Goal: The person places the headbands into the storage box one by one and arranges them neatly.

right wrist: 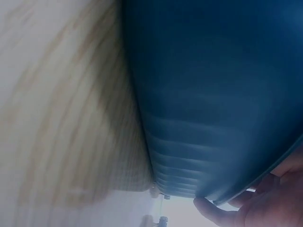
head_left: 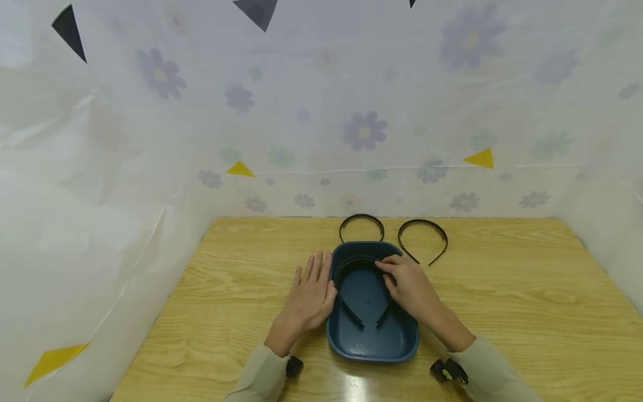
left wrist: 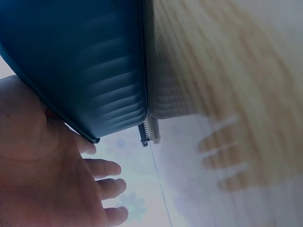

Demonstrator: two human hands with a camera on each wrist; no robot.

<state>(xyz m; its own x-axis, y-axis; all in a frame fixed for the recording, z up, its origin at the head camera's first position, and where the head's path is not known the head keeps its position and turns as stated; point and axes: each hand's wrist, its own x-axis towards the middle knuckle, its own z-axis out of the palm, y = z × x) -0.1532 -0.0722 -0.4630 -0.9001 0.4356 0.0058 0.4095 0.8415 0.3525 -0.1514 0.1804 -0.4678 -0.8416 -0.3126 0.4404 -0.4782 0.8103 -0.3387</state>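
Left hand: I am seeing the left hand (head_left: pixel 310 296) lying flat on the bench (head_left: pixel 502 312), fingers straight, its thumb side touching the left wall of the blue basin (head_left: pixel 374 343); it is holding nothing.
Right hand: the right hand (head_left: pixel 409 286) is reaching over the basin's right rim, fingers curled and pinching the arch of the black toothed headband in the basin (head_left: pixel 358 262).
Headband in the basin: it is lying inside, arch towards the far end, both tips pointing at me.
Head view only: two more black headbands are lying on the bench behind the basin, one just past its far rim (head_left: pixel 361 222), one to the right (head_left: pixel 423 234).
Left wrist view: I am getting the basin's ribbed outer wall (left wrist: pixel 94 71) and the open palm (left wrist: pixel 42 175) beside it.
Right wrist view: the basin wall (right wrist: pixel 213 94) is filling the frame, with fingertips (right wrist: pixel 213 208) at the rim; the pinch is hidden here.
Backdrop: a flowered sheet (head_left: pixel 361 111) is hanging behind.
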